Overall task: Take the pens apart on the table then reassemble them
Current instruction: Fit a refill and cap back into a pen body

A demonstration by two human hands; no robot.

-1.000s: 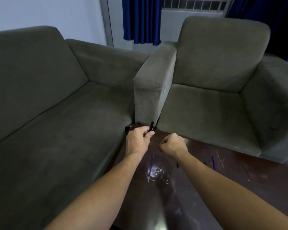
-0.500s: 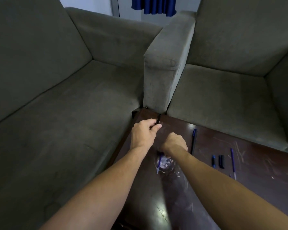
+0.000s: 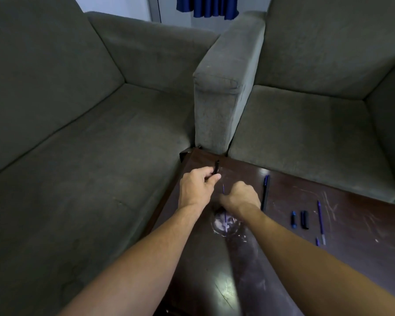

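Note:
My left hand (image 3: pixel 197 187) is closed around a dark pen barrel (image 3: pixel 216 167) whose end sticks up past my fingers. My right hand (image 3: pixel 241 197) pinches a thin blue ink refill (image 3: pixel 223 189), its tip pointing toward the left hand; a reflection of it shows on the glossy table below. On the dark wooden table (image 3: pixel 283 258) to the right lie a whole dark pen (image 3: pixel 265 192), a small blue cap (image 3: pixel 293 219), a black cap (image 3: pixel 304 219), a loose blue refill (image 3: pixel 320 221) and a tiny blue piece (image 3: pixel 317 241).
A grey sofa (image 3: pixel 78 144) runs along the left edge of the table. A grey armchair (image 3: pixel 294 124) stands behind it, with its arm at the table's far corner. Blue curtains (image 3: pixel 206 6) hang at the back.
The view has tilted down, so the parts on the right came into sight. My right hand has drawn back from the left and the thin blue refill now shows between them.

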